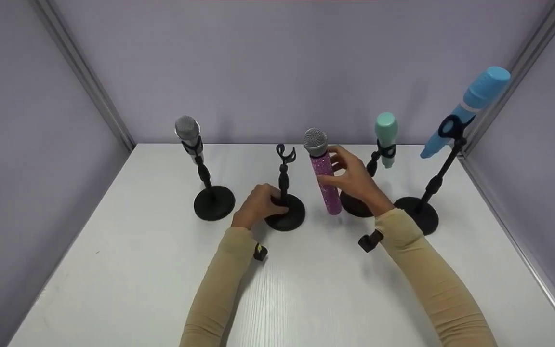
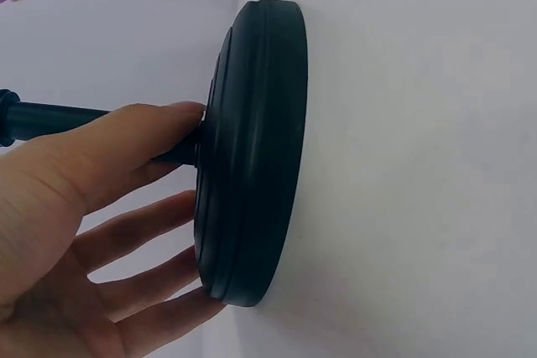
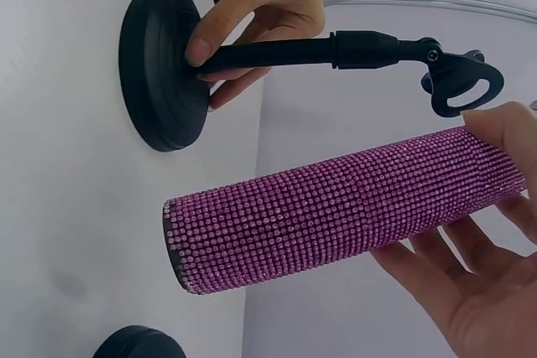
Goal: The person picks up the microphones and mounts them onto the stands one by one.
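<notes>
My left hand holds a black desk microphone stand low down, thumb and fingers about the foot of its pole. In the left wrist view the thumb lies against the round base and the other fingers reach its rim. The stand's clip at the top has nothing in it. To the right of it, my right hand grips a microphone with a silver mesh head and a purple rhinestone-covered handle. This microphone is tilted, head up, above the table and apart from the clip.
A silver microphone sits in a stand at the left. Right of my hands, a mint-green microphone and a blue microphone rest in stands. Grey panels enclose the white table at the back and sides.
</notes>
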The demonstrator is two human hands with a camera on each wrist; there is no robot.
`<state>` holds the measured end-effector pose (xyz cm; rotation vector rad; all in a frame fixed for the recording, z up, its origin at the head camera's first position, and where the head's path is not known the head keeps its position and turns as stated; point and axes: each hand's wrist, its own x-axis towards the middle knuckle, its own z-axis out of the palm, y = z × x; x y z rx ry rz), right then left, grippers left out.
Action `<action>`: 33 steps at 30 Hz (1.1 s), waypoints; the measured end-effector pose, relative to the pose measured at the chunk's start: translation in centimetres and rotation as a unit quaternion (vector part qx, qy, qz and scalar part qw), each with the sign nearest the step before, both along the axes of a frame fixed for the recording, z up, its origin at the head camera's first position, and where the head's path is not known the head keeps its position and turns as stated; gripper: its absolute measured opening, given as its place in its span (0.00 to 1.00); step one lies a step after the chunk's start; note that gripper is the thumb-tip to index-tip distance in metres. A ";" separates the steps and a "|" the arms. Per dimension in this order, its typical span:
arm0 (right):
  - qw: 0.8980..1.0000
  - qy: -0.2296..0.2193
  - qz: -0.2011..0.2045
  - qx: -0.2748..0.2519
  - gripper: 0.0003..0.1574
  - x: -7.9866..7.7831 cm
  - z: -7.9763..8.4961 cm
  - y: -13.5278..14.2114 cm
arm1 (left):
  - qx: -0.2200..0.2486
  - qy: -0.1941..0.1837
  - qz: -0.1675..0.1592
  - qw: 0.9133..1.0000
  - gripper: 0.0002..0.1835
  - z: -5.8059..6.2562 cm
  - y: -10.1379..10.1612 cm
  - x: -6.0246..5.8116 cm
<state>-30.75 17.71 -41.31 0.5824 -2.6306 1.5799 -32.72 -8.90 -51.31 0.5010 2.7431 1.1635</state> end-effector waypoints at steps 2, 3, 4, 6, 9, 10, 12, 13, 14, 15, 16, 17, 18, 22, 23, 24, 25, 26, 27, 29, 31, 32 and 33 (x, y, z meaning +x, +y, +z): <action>1.000 0.001 0.000 -0.002 0.42 -0.1 0.1 -0.1 | 0.003 -0.001 0.002 1.000 0.10 -0.1 0.1 0.0; 1.000 0.003 0.000 -0.002 0.42 -0.2 0.1 -0.2 | 0.004 -0.002 0.003 1.000 0.10 -0.1 0.1 0.0; 1.000 0.004 0.000 -0.002 0.42 -0.3 0.2 -0.3 | 0.005 -0.003 0.005 1.000 0.10 -0.1 0.2 -0.1; 1.000 0.006 -0.001 -0.002 0.42 -0.4 0.2 -0.4 | 0.003 -0.005 0.011 1.000 0.11 0.0 0.2 -0.1; 1.000 0.010 -0.002 -0.001 0.41 -0.5 0.3 -0.6 | 0.000 -0.009 0.018 1.000 0.12 0.2 0.3 0.0; 1.000 0.010 -0.003 -0.001 0.42 -0.6 0.4 -0.6 | -0.001 -0.010 0.019 1.000 0.12 0.3 0.3 0.0; 1.000 0.009 -0.003 -0.003 0.42 -0.6 0.4 -0.7 | 0.000 -0.011 0.020 1.000 0.11 0.4 0.3 0.0; 1.000 0.008 -0.003 -0.004 0.43 -0.6 0.5 -0.7 | 0.000 -0.012 0.021 1.000 0.11 0.5 0.3 0.0; 1.000 0.008 -0.002 -0.004 0.43 -0.6 0.5 -0.8 | 0.001 -0.012 0.021 1.000 0.10 0.5 0.3 0.0; 1.000 0.007 -0.002 -0.004 0.43 -0.6 0.6 -0.8 | 0.001 -0.014 0.022 1.000 0.10 0.5 0.3 0.0; 1.000 0.008 -0.002 -0.003 0.43 -0.6 0.6 -0.8 | 0.001 -0.014 0.024 1.000 0.10 0.5 0.3 0.0; 1.000 0.007 -0.002 -0.003 0.43 -0.7 0.6 -0.9 | 0.000 -0.013 0.026 1.000 0.10 0.5 0.3 0.0; 1.000 0.007 -0.002 -0.003 0.43 -0.7 0.6 -0.9 | 0.000 -0.014 0.027 1.000 0.10 0.5 0.3 0.0; 1.000 0.010 -0.009 -0.003 0.44 -1.0 0.8 -0.9 | 0.004 -0.018 0.031 0.999 0.10 0.6 0.4 0.0; 1.000 0.010 -0.012 -0.002 0.44 -1.0 0.9 -1.0 | 0.005 -0.019 0.031 0.999 0.10 0.6 0.4 0.0; 1.000 0.011 -0.016 -0.002 0.44 -1.1 1.0 -1.0 | 0.006 -0.021 0.031 0.999 0.10 0.7 0.5 0.0; 1.000 0.011 -0.018 -0.002 0.44 -1.2 1.1 -1.0 | 0.007 -0.022 0.032 0.999 0.10 0.7 0.6 0.0; 1.000 0.012 -0.021 -0.003 0.45 -1.3 1.2 -0.9 | 0.007 -0.023 0.032 0.999 0.10 0.8 0.6 0.1; 1.000 0.012 -0.023 -0.004 0.45 -1.4 1.2 -0.9 | 0.007 -0.024 0.033 0.999 0.10 0.8 0.7 0.1; 1.000 0.012 -0.024 -0.004 0.45 -1.6 1.4 -0.9 | 0.008 -0.026 0.034 0.999 0.10 0.9 0.8 0.1; 1.000 0.012 -0.024 -0.007 0.45 -1.8 1.6 -0.9 | 0.008 -0.026 0.035 0.999 0.10 0.9 1.0 0.1; 1.000 0.013 -0.024 -0.007 0.44 -1.8 1.6 -0.9 | 0.008 -0.026 0.035 0.999 0.10 0.9 1.0 0.2; 1.000 0.013 -0.025 -0.006 0.44 -1.9 1.7 -1.0 | 0.009 -0.025 0.035 0.999 0.09 0.8 1.1 0.2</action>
